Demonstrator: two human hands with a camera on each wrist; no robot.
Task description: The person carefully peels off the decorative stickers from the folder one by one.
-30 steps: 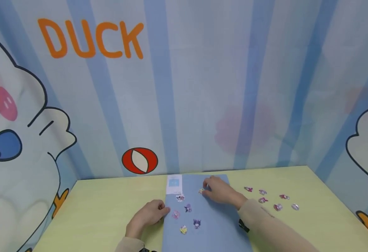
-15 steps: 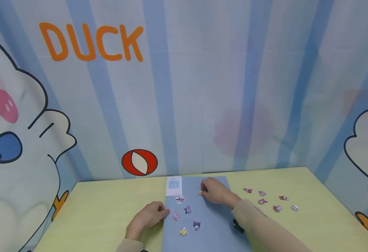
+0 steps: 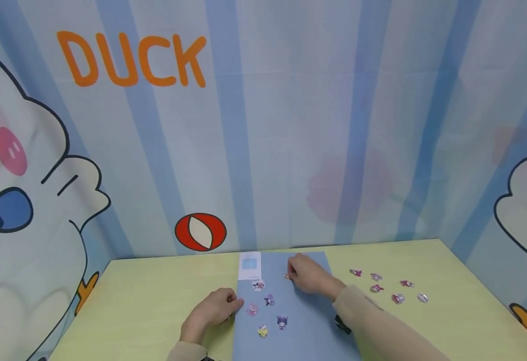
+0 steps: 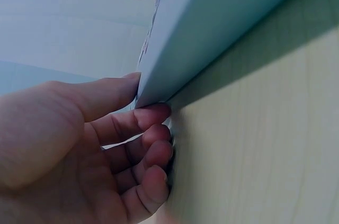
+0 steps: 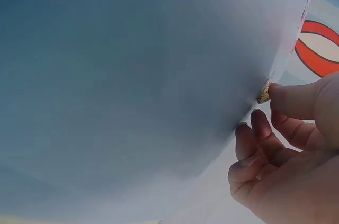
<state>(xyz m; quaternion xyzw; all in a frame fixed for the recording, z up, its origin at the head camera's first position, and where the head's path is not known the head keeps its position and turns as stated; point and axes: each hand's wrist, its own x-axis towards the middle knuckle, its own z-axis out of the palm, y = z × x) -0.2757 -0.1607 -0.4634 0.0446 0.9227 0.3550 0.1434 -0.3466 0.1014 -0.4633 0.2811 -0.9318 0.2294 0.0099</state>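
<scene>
My left hand (image 3: 212,307) is at the left edge of a blue board (image 3: 308,326). The left wrist view shows its thumb on the board's top edge and its forefinger against the side, pinching the edge, while the other fingers curl beside it. My right hand (image 3: 312,276) is over the upper part of the board. In the right wrist view its thumb holds a small yellowish sticker (image 5: 264,92) at the surface, fingers curled close by; from the head it is mostly covered. Several character stickers lie on the board, including a purple one (image 3: 282,322) and a yellow one (image 3: 262,331).
A white card with a blue square (image 3: 249,265) lies at the board's upper left corner. On the yellow table (image 3: 155,291), to the right, several pink and purple stickers (image 3: 376,288) are scattered. A printed curtain (image 3: 281,125) stands behind the table.
My right hand has shifted slightly left and down on the board, and now covers more of the sticker at its fingertips. The left hand has stayed at the board's edge.
</scene>
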